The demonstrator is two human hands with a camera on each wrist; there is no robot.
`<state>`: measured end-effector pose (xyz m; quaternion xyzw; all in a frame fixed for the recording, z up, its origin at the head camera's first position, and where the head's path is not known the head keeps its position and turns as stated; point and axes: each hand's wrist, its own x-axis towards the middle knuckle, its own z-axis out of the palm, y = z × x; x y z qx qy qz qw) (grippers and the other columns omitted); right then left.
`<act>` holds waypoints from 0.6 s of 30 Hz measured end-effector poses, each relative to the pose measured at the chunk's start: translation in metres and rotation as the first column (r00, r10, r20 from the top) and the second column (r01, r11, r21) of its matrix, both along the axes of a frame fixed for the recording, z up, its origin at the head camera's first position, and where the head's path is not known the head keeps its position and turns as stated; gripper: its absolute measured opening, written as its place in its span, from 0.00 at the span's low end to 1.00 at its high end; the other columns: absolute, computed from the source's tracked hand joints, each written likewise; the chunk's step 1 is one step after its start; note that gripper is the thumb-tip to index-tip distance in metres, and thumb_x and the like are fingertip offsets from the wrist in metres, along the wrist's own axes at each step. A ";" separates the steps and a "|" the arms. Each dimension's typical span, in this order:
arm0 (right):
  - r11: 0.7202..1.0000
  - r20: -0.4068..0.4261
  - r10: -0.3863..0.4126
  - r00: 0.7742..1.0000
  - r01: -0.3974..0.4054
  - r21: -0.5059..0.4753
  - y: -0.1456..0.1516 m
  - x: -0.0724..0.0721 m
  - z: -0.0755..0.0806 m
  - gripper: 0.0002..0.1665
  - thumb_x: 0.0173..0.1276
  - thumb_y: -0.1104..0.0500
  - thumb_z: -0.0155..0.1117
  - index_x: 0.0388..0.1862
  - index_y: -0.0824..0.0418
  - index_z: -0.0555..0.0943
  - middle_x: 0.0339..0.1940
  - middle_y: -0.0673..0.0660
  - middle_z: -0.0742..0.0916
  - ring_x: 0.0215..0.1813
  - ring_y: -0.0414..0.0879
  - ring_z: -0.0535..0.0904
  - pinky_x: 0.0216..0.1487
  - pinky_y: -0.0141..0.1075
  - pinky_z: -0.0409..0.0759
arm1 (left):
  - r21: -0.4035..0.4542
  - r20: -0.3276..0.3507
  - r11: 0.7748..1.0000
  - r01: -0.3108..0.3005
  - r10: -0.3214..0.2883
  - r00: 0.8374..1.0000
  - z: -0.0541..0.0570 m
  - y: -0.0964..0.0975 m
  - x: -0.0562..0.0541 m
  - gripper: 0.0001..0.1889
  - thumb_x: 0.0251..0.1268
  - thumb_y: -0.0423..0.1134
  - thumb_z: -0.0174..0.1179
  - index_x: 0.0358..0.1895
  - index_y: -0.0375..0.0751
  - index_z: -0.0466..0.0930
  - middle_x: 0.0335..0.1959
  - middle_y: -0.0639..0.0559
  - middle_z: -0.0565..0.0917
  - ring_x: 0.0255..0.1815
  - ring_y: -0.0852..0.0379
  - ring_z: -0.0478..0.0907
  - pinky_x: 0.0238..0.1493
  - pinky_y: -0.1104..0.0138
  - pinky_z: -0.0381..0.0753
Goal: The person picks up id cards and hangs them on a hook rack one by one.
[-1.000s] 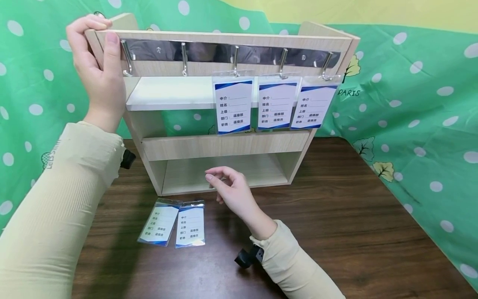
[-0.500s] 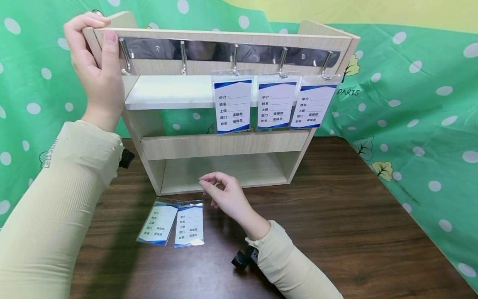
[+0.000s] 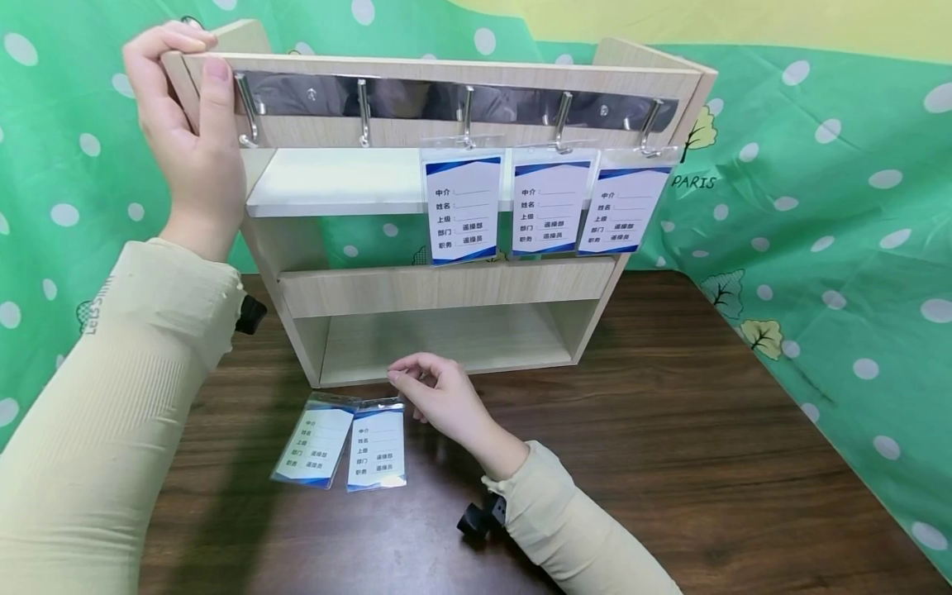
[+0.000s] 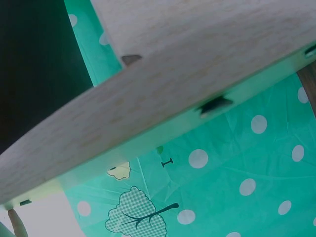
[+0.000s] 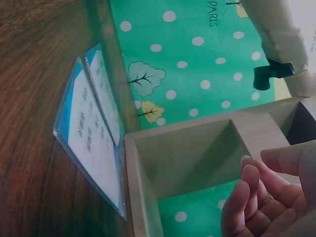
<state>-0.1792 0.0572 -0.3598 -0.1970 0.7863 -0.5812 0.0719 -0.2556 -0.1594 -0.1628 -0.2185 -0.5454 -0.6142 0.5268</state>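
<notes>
My left hand (image 3: 195, 140) grips the upper left corner of a pale wooden shelf (image 3: 446, 293), thumb on the front board and fingers over the side. Below the shelf, two badge cards in clear sleeves lie side by side on the table: a left badge card (image 3: 316, 445) set at a slant and a right badge card (image 3: 377, 450). Close to the top edge of the right one is my right hand (image 3: 442, 401), fingers loosely bent and holding nothing; the right wrist view shows a gap between thumb (image 5: 281, 158) and fingers.
A metal strip (image 3: 416, 101) with several hooks runs along the shelf's top board. Three badge cards hang from it: one near the middle (image 3: 464, 211), another beside it (image 3: 552, 207) and one at the right end (image 3: 626, 211). Green dotted cloth (image 3: 803, 207) surrounds the brown table (image 3: 706, 413).
My right hand has moved left and down, from in front of the lower shelf opening toward the right badge card on the table. My left hand keeps its grip on the shelf.
</notes>
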 end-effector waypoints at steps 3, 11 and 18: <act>1.000 0.009 0.003 1.000 -0.003 0.017 -0.001 -0.001 -0.004 0.14 0.72 0.57 0.61 0.49 0.65 0.83 0.32 0.62 0.83 0.22 0.55 0.78 0.23 0.38 0.80 | 0.002 -0.001 1.000 -0.002 0.002 1.000 0.000 0.000 0.000 0.06 0.64 0.29 0.48 0.39 0.45 0.71 0.45 0.52 0.75 0.51 0.54 0.73 0.55 0.70 0.71; 0.999 0.032 0.027 0.999 -0.028 0.041 -0.003 -0.003 -0.015 0.13 0.73 0.57 0.60 0.48 0.64 0.84 0.33 0.67 0.84 0.22 0.58 0.78 0.22 0.37 0.79 | 0.002 0.008 1.000 -0.006 0.006 1.000 -0.001 0.000 0.001 0.06 0.64 0.29 0.48 0.39 0.45 0.71 0.45 0.53 0.75 0.51 0.54 0.73 0.56 0.70 0.70; 0.999 0.035 0.017 0.999 -0.019 0.049 -0.003 -0.006 -0.017 0.14 0.73 0.57 0.60 0.49 0.65 0.83 0.34 0.67 0.85 0.18 0.44 0.75 0.22 0.38 0.80 | -0.004 0.014 1.000 -0.013 0.013 1.000 0.000 0.001 0.001 0.06 0.64 0.30 0.48 0.40 0.45 0.70 0.46 0.53 0.75 0.52 0.54 0.73 0.57 0.70 0.70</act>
